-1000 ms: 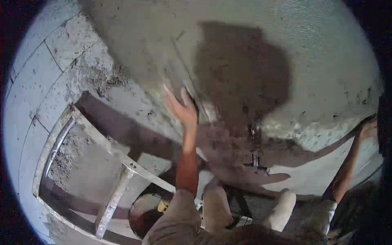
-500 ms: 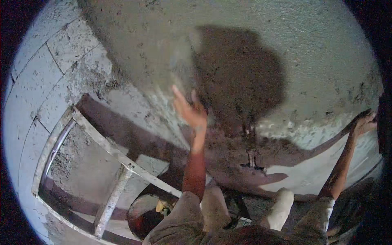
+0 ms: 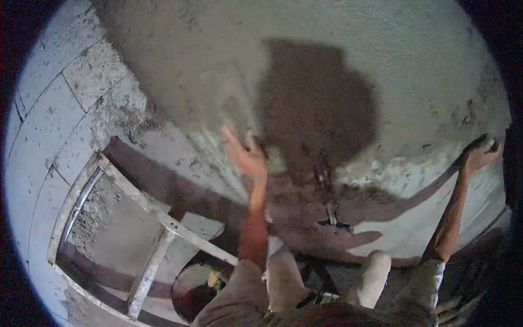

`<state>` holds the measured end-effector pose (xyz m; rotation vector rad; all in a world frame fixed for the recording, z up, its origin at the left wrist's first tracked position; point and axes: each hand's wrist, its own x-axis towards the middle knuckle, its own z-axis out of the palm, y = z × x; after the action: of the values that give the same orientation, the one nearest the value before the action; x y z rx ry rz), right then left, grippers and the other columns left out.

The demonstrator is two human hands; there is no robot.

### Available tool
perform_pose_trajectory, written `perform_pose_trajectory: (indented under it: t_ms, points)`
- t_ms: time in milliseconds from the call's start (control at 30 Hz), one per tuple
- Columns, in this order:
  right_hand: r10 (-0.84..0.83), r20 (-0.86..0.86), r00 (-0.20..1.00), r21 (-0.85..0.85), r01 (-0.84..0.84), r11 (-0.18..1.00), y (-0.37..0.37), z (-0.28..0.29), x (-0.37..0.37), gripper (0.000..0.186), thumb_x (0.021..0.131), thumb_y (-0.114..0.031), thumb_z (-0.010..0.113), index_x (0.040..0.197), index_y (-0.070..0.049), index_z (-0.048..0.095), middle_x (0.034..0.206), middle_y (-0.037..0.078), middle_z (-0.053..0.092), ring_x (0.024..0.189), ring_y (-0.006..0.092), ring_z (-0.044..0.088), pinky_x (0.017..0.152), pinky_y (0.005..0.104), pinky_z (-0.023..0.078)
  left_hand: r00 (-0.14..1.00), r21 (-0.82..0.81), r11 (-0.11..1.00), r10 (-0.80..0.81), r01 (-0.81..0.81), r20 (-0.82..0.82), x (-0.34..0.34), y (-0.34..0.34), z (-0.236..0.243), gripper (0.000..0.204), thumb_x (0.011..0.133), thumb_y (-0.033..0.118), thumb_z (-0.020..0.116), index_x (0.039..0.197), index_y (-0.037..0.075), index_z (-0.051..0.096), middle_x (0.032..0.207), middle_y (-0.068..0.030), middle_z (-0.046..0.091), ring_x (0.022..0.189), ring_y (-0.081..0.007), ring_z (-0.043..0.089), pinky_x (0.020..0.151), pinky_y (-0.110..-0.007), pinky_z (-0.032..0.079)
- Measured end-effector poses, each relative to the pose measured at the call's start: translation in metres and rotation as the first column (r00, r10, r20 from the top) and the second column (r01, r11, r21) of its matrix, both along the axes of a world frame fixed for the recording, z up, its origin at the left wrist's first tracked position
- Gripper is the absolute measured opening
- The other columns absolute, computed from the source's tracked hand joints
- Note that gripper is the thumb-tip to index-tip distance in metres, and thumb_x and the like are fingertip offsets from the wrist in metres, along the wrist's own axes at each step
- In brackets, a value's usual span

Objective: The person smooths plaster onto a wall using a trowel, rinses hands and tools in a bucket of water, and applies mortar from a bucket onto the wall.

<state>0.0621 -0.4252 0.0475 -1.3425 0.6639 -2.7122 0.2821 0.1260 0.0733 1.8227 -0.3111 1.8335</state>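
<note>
My left hand [image 3: 246, 161] is up against the wall of wet grey plaster [image 3: 180, 60]. Its index finger is stretched and the other fingers curl around what looks like a plastering trowel [image 3: 235, 98]. The long flat blade is smeared by motion, lying against the plaster above the hand. My right hand [image 3: 481, 157] is at the wall's far right edge, its fingers curled; whether they grip anything is hard to make out. A dark shadow [image 3: 318, 109] falls on the plaster between the hands.
At lower left stands a whitish metal frame [image 3: 144, 204] with a crossbar. A dark round bucket [image 3: 193, 291] with something yellowish in it sits beside my leg. Large pale blocks [image 3: 54, 120] form the wall at left. A small fitting [image 3: 333, 222] sticks out low on the wall.
My left hand has moved a little left and downward, with the blurred trowel. The right hand stays at the wall's right edge, and the view has shifted slightly.
</note>
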Motion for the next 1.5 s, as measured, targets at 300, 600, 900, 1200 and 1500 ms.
perform_pose_trajectory:
  t_ms: [300,600,900,1200,1500]
  points:
    - [0.215,0.099,0.972,0.072,-0.222,0.972,0.013,0.011,0.003,0.062,0.096,-0.039,0.05,0.128,0.014,0.044,0.124,0.027,0.054,0.113,0.0347,0.054,0.098,0.0402,0.041,0.977,0.096,0.993,0.045,-0.066,0.207,-0.002,0.013,0.167,0.06,0.097,0.03,0.054,0.146,0.005,0.033,0.126,-0.0295,0.051,0.115,-0.0449,0.05,0.097,-0.047,0.039]
    - [0.162,0.079,0.984,0.169,-0.173,0.97,-0.001,0.001,0.001,0.068,0.094,-0.048,0.052,0.13,0.009,0.045,0.128,0.027,0.054,0.12,0.0366,0.051,0.104,0.0414,0.037,0.986,-0.027,0.997,0.074,-0.071,0.15,0.029,0.048,0.108,0.059,0.096,0.032,0.053,0.146,0.006,0.035,0.127,-0.0261,0.053,0.118,-0.0426,0.05,0.097,-0.048,0.041]
    - [0.202,0.094,0.975,0.167,-0.216,0.962,0.005,0.007,-0.012,0.059,0.097,-0.038,0.05,0.126,0.012,0.045,0.12,0.026,0.057,0.112,0.0342,0.054,0.099,0.0409,0.039,0.994,0.019,0.994,-0.112,0.112,0.014,-0.019,-0.033,0.147,0.064,0.092,0.029,0.06,0.145,0.002,0.035,0.122,-0.0273,0.056,0.103,-0.0432,0.054,0.091,-0.046,0.041]
    - [0.251,0.106,0.962,0.205,-0.268,0.941,0.039,0.02,-0.001,0.054,0.098,-0.032,0.049,0.132,0.008,0.042,0.132,0.024,0.05,0.122,0.0333,0.049,0.102,0.0416,0.039,0.997,-0.046,0.997,0.071,-0.069,0.041,0.043,0.084,0.195,0.061,0.095,0.03,0.055,0.145,0.001,0.033,0.13,-0.0274,0.051,0.116,-0.0453,0.05,0.097,-0.049,0.04]
    - [0.18,0.05,0.982,0.149,-0.186,0.971,-0.01,-0.006,-0.009,0.051,0.099,-0.033,0.049,0.128,0.008,0.046,0.127,0.023,0.052,0.112,0.0335,0.052,0.097,0.0425,0.042,0.994,0.034,0.996,-0.083,0.081,0.072,0.026,0.029,0.157,0.062,0.095,0.033,0.054,0.146,0.005,0.032,0.135,-0.0262,0.048,0.119,-0.0447,0.048,0.1,-0.047,0.038]
